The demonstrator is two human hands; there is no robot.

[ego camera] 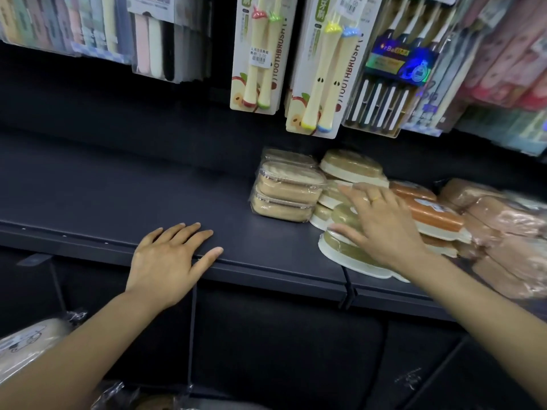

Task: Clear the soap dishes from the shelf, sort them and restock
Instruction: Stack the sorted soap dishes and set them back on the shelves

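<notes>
A dark shelf point(103, 184) holds soap dishes on its right half. A stack of wrapped tan dishes point(285, 190) stands in the middle. Beside it to the right lie cream-and-olive dishes point(349, 167), one of them point(349, 255) jutting over the shelf's front edge. Orange-topped dishes point(429, 211) and wrapped pink ones point(509, 232) follow further right. My right hand point(381, 223) lies with straight spread fingers on the cream-and-olive pile. My left hand point(168, 258) rests flat on the shelf's front edge, holding nothing.
Carded toothbrush packs point(260, 54) hang just above the shelf and overhang the dishes at the back. More wrapped goods point(26, 341) sit below at the lower left. The shelf's left half is bare dark surface.
</notes>
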